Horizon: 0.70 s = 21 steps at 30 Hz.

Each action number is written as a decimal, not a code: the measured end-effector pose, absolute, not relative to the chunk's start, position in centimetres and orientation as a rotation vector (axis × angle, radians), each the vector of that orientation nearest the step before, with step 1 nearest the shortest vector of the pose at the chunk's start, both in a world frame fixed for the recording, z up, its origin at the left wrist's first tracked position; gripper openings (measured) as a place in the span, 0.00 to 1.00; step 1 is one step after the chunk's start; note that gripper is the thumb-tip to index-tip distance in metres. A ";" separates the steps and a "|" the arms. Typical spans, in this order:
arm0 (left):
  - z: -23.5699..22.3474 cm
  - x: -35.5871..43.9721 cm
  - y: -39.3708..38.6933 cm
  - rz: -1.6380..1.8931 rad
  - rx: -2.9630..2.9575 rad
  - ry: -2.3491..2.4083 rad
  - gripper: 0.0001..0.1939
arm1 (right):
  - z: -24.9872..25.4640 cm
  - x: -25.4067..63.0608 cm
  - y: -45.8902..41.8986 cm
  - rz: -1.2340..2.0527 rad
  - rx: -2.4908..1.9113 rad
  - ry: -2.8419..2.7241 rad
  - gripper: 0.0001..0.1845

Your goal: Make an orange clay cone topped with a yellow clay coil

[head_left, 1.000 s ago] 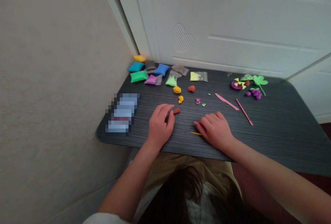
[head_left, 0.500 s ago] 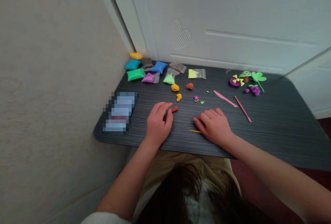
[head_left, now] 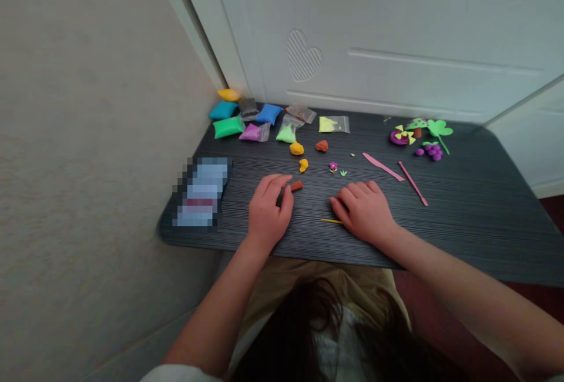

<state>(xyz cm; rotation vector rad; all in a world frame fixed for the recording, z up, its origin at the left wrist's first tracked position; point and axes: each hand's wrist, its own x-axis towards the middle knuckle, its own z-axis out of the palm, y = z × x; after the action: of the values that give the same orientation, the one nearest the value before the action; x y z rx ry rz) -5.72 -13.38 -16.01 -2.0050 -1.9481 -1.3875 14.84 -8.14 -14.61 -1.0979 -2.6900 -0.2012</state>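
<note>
My left hand (head_left: pixel 269 208) rests on the dark table with thumb and fingers curled in around the left end of a small reddish-brown clay roll (head_left: pixel 296 186). My right hand (head_left: pixel 365 210) lies palm down with its fingers bent and close together, their undersides hidden. A thin yellow clay strip (head_left: pixel 330 221) runs up to the edge of this hand by the thumb; whether it is gripped I cannot see. Beyond the hands lie a purple clay flower (head_left: pixel 333 167), a small green leaf piece (head_left: pixel 343 173) and a yellow clay lump (head_left: pixel 304 165).
Several bagged clays, one of them blue (head_left: pixel 269 114), line the back left. A pixelated phone-like object (head_left: pixel 202 193) lies left. Pink knife (head_left: pixel 382 167) and pink stick tool (head_left: pixel 413 184) lie right, near purple clay grapes (head_left: pixel 434 151). A white door (head_left: pixel 396 29) stands behind the table.
The whole view has shifted very slightly. Both hands and the clay pieces keep nearly the same places on the table.
</note>
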 end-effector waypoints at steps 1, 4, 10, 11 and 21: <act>-16.0 -5.7 -13.4 -1.384 -2.006 -1.947 0.11 | -14.5 14.8 -7.5 -0.198 -1.120 -2.661 0.17; -15.9 -5.7 -13.4 -1.372 -2.002 -1.951 0.11 | -13.7 15.0 -4.8 -0.168 -1.195 -2.546 0.17; -15.9 -5.6 -13.4 -1.360 -2.025 -1.953 0.11 | -10.3 18.3 -1.9 -0.006 -1.335 -2.289 0.17; -15.9 -5.6 -13.4 -1.362 -2.026 -1.955 0.11 | -10.0 19.1 -2.1 0.045 -1.329 -2.304 0.16; -15.8 -5.2 -13.4 -1.246 -2.159 -1.939 0.12 | -13.9 24.6 -8.7 0.461 -1.163 -2.651 0.14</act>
<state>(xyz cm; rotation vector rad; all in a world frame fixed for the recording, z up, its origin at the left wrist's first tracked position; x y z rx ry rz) -5.22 -13.42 -15.78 -2.1591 -1.9389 -1.2461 24.59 -8.71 -13.85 -1.1627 -2.6508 0.4609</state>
